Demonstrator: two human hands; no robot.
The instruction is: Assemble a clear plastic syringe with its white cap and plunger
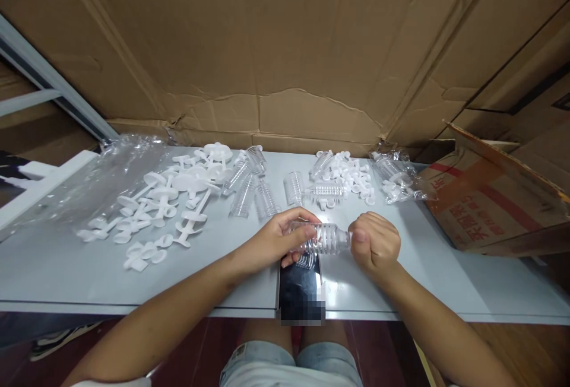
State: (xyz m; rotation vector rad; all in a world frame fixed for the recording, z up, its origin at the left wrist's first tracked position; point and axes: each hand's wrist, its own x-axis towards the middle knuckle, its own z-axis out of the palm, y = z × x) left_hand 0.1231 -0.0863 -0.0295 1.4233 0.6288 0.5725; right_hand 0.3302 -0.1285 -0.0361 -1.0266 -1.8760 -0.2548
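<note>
A clear ribbed plastic tube (327,238) lies sideways between my two hands, just above the table's front part. My left hand (294,234) wraps round its wide left part, thumb along the near side. At the narrow right end, my right hand (376,241) is closed in a fist, which hides that end and whatever else it may hold. Under the tube sits a dark glossy phone-like slab (300,289). Behind my hands stand and lie more clear ribbed tubes (294,188), one of them on its side (328,191).
White disc-and-stem plastic parts (191,182) spread over the left side, beside a clear plastic bag (120,179). Small white pieces (351,176) are heaped at the back right, near a filled clear bag (396,176). An open cardboard box (490,197) stands at the right; cardboard (289,48) walls the back.
</note>
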